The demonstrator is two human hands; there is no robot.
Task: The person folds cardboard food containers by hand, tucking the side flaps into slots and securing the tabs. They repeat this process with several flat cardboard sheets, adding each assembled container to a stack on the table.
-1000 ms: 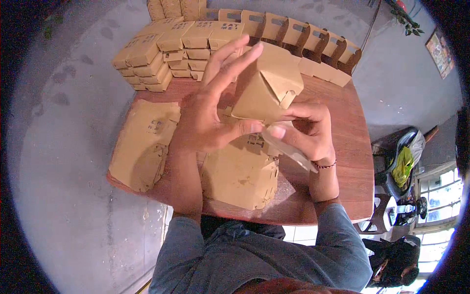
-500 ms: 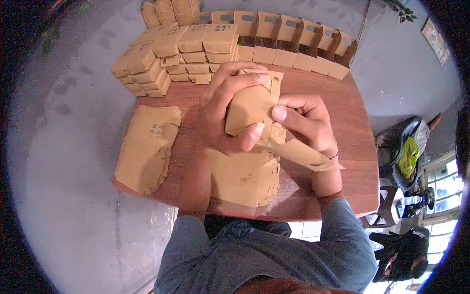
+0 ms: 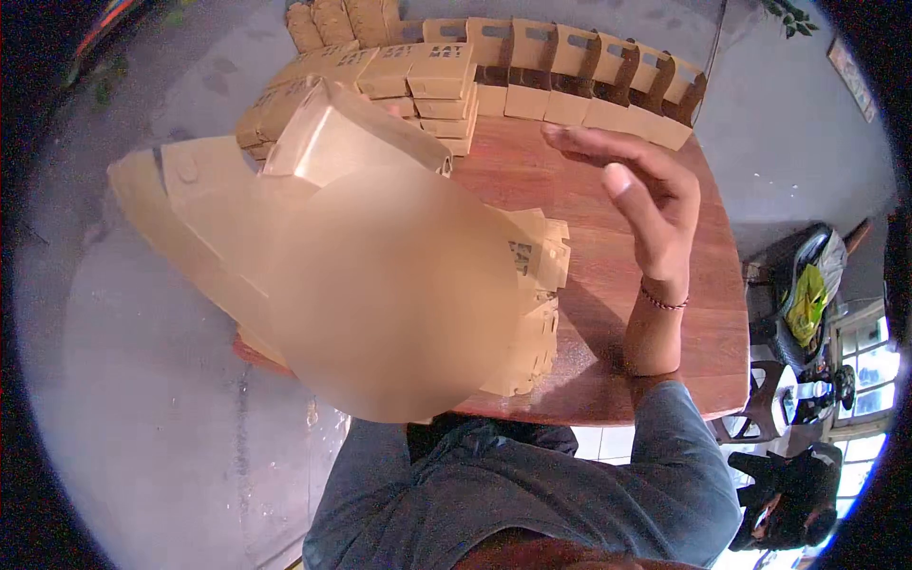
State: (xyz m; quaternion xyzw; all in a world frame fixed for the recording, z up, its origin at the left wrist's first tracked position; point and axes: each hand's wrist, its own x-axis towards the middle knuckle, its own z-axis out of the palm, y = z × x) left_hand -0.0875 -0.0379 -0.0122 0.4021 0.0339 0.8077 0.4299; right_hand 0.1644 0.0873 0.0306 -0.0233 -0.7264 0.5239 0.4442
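Note:
A partly folded brown cardboard box (image 3: 366, 133) is held up close to the camera, its long open flap (image 3: 204, 204) reaching out to the left. My left hand holds it from behind, almost wholly hidden by the cardboard and a large blurred patch. To the right, my right hand (image 3: 655, 195) is raised over the table, fingers stretched out and thumb apart, touching nothing. Below the box, a stack of flat cardboard blanks (image 3: 532, 347) lies near the table's front edge, partly covered; a printed piece shows at its upper right.
Closed boxes marked "EAT ME!" (image 3: 442, 66) are stacked at the back left of the wooden table (image 3: 608, 285). A row of cardboard carriers with handle holes (image 3: 579, 71) lines the back edge. A chair (image 3: 798, 285) with bags stands at the right.
The box has moved left and nearer the camera, with its flap now swung to the left. My right hand has let go of it and moved right, opening.

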